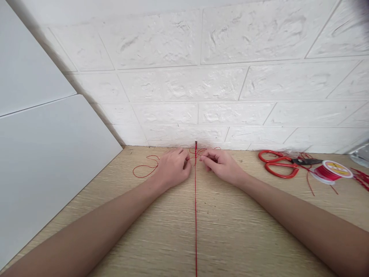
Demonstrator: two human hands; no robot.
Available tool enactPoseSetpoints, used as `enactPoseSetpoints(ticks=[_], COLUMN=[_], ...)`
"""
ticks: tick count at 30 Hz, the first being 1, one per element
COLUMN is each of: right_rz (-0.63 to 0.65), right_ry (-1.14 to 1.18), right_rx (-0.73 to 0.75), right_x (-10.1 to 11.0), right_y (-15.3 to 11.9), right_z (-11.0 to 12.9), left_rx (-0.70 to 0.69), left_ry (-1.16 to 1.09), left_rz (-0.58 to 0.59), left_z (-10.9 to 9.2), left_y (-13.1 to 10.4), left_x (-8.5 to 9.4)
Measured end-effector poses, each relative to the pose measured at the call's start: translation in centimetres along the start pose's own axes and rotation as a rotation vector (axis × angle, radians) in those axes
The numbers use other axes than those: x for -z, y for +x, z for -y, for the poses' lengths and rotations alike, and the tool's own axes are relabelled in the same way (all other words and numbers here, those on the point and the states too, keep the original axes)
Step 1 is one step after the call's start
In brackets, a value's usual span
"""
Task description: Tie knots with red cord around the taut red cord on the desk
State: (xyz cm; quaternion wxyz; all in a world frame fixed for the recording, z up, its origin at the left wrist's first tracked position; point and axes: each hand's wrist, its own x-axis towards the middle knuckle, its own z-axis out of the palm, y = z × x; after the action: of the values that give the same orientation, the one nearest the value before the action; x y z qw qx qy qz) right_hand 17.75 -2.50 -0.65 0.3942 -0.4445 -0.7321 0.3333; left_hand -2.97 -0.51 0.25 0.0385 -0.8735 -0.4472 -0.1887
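Observation:
A taut red cord runs from a small dark peg at the wall's foot straight down to the bottom edge. Just below the peg, thinner red thread crosses the cord in small loops and knots. My left hand is left of the cord, its thumb and fingers pinched on that thread; a loose thread loop lies beyond its outer side. On the right of the cord, my right hand is closed in a pinch, with thread running to its fingertips.
Red-handled scissors lie at the right, touching or close to a spool of red thread. Braided red cord and a clear plastic item sit farther right. White panels stand at the left; a white brick-patterned wall is behind.

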Motion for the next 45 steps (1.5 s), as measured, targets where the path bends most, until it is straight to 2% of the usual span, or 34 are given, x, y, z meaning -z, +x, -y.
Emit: enactPoseSetpoints(ticks=[7, 15, 20, 28, 34, 45], right_rz=[0.061, 0.062, 0.087, 0.08, 0.127, 0.129], right_ry=[-0.03, -0.062, -0.125, -0.156, -0.179, -0.088], right_rx=[0.017, -0.004, -0.003, 0.06, 0.065, -0.03], right_x=[-0.12, -0.36, -0.35, -0.28, -0.27, -0.24], right_y=[-0.03, 0.12, 0.23, 0.25, 0.35, 0.35], right_z=[0.16, -0.31, -0.15, -0.34, -0.54, -0.22], left_rx=[-0.071, -0.163, -0.191, -0.309, -0.4, -0.444], left_ry=[-0.027, -0.102, -0.132, -0.166, -0.165, -0.131], left_rz=[-0.032, -0.142, -0.154, -0.218, -0.187, -0.146], left_z=[-0.01, -0.23, -0.2, -0.37, -0.48, -0.6], left_y=[-0.13, -0.34, -0.55, -0.63, -0.66, -0.58], left_x=[0.02, -0.25, -0.3, -0.38, -0.34, -0.07])
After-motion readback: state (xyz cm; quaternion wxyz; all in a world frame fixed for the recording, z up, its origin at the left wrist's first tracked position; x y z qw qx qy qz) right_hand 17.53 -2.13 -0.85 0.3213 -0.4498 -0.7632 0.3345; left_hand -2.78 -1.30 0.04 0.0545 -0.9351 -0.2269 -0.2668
